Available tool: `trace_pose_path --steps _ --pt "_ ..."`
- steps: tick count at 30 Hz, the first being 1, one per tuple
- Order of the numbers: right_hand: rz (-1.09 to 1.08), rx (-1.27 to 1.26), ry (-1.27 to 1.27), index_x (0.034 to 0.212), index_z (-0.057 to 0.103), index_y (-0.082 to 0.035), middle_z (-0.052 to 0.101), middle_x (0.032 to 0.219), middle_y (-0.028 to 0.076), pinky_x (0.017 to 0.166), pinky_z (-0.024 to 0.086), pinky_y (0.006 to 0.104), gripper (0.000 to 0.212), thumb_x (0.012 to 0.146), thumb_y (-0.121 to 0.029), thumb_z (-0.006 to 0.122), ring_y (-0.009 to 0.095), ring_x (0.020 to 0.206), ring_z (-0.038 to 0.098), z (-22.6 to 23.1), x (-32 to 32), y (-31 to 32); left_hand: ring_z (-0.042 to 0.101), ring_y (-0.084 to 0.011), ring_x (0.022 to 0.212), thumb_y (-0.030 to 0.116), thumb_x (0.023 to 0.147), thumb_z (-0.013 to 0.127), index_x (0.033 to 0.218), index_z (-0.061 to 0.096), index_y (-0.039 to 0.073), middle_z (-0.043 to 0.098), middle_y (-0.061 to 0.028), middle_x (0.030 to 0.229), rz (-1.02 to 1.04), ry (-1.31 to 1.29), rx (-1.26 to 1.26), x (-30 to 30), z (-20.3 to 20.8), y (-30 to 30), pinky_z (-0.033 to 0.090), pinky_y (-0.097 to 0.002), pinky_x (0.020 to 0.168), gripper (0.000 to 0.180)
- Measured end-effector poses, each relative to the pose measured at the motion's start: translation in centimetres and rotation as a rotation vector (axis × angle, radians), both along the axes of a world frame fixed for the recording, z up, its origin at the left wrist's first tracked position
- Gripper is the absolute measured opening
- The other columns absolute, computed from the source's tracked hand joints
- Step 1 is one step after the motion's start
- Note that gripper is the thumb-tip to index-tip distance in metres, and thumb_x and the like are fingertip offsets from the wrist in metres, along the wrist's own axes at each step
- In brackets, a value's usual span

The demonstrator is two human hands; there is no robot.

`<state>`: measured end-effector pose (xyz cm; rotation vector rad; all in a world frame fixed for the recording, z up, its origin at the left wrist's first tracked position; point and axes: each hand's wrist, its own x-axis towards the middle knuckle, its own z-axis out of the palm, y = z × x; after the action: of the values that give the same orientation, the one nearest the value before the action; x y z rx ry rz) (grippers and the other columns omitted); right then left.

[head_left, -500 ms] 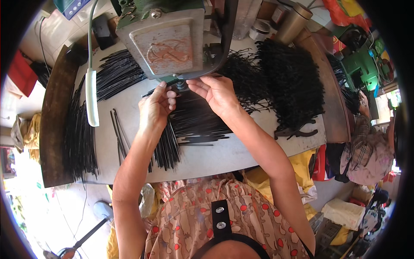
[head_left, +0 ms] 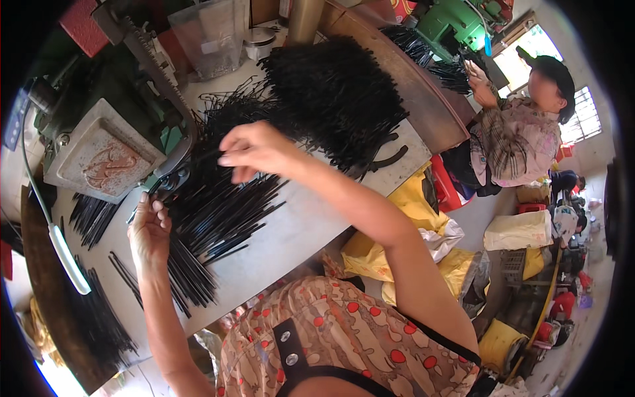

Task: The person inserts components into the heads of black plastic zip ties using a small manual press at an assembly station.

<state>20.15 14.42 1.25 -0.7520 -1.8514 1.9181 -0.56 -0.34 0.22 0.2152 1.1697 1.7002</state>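
Note:
My left hand (head_left: 151, 228) is closed at the front of a green machine (head_left: 79, 119), just below its grey cover plate (head_left: 109, 159). Its thumb and fingertips pinch a thin black strip (head_left: 153, 188) by the machine's lower end. Beside that hand, a bundle of black strips (head_left: 192, 274) fans out on the table. My right hand (head_left: 258, 153) hovers above a middle heap of black strips (head_left: 221, 215), away from the machine. Its fingers are loosely bent and apart, slightly blurred, and I make out nothing between them.
A thick stack of black pieces (head_left: 337, 99) covers the table's far right, with dark-handled pliers (head_left: 387, 159) beside it. A white lamp tube (head_left: 68, 258) hangs at left. Behind stand a clear plastic bin (head_left: 208, 40) and a round tin (head_left: 260, 43). Another person (head_left: 509, 139) works at right.
My right hand has left the machine and moved right, over the heap. My left hand remains at the machine. The view has swung right, bringing the other person into fuller sight.

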Motion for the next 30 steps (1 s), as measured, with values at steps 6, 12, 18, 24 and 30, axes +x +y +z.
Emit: trace_pose_path --steps 6,12,18,24,30 --pt "-0.026 1.16 -0.618 0.081 0.061 -0.004 0.054 0.088 0.008 0.071 0.045 0.0323 0.014 0.067 -0.005 0.058 0.022 0.083 0.055 1.7 9.1 3.2 0.055 -0.0128 0.064 0.017 0.08 0.057 0.084 0.056 0.002 0.059 -0.0064 0.075 -0.118 0.065 -0.05 -0.2 1.2 -0.7 0.044 -0.0233 0.056 0.016" --pt "-0.085 1.403 -0.686 0.077 0.056 -0.002 0.049 0.084 0.01 0.065 0.047 0.035 0.012 0.066 0.001 0.052 0.024 0.08 0.053 1.5 8.4 2.2 0.057 -0.019 0.072 0.011 0.075 0.057 0.087 0.054 -0.001 0.058 -0.0117 0.085 -0.122 0.089 0.063 0.1 0.6 -0.7 0.046 -0.027 0.061 0.017" --pt "-0.095 1.692 -0.329 0.085 0.052 -0.005 0.05 0.078 0.005 0.055 0.047 0.0296 0.019 0.066 -0.002 0.053 0.018 0.072 0.053 2.1 3.4 0.1 0.05 -0.0113 0.065 0.014 0.07 0.059 0.08 0.054 0.004 0.055 -0.0061 0.079 -0.139 0.119 0.084 -0.1 -0.4 -1.4 0.035 -0.0195 0.045 0.015" --pt "0.042 1.872 -0.075 0.091 0.054 -0.008 0.051 0.062 0.002 0.046 0.047 0.0226 0.023 0.068 -0.007 0.056 0.012 0.055 0.053 1.1 -2.4 -2.1 0.043 -0.0059 0.049 0.007 0.071 0.061 0.076 0.055 0.004 0.054 -0.0024 0.067 -0.106 0.214 -0.093 0.9 0.4 -1.8 0.03 -0.0177 0.039 0.008" --pt "0.112 0.969 -0.043 0.095 0.057 -0.005 0.056 0.065 0.004 0.045 0.041 0.0221 0.022 0.077 -0.016 0.06 0.011 0.054 0.053 -2.1 -6.6 -3.0 0.034 -0.0029 0.043 0.007 0.076 0.059 0.075 0.055 0.005 0.053 -0.0024 0.064 -0.123 0.252 -0.149 1.3 1.4 -2.1 0.025 -0.0162 0.037 0.005"
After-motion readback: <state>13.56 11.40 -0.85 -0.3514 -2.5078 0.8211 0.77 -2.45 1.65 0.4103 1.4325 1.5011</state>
